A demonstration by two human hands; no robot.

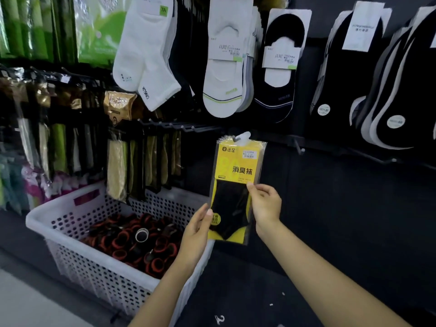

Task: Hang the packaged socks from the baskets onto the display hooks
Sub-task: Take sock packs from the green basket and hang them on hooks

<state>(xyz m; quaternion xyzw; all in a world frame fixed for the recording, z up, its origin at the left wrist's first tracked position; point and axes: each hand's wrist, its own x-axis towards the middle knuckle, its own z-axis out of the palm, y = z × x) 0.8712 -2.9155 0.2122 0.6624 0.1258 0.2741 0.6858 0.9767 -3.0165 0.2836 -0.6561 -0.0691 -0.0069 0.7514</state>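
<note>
Between both hands, before the dark display wall: yellow sock packet, upright, long axis vertical, white hang tab uppermost, away from the hands. Pinched at lower left edge by left hand, at mid right edge by right hand, nearer the tab. Unclear whether any hook already through tab. Just right, bare hook; down-left, white perforated basket.

Just right of the white basket, a yellow sock packet is held upright, the left hand pinching its lower left edge and the right hand its right edge. Above the basket hang white socks; inside it lie black-and-orange rolls.
</note>
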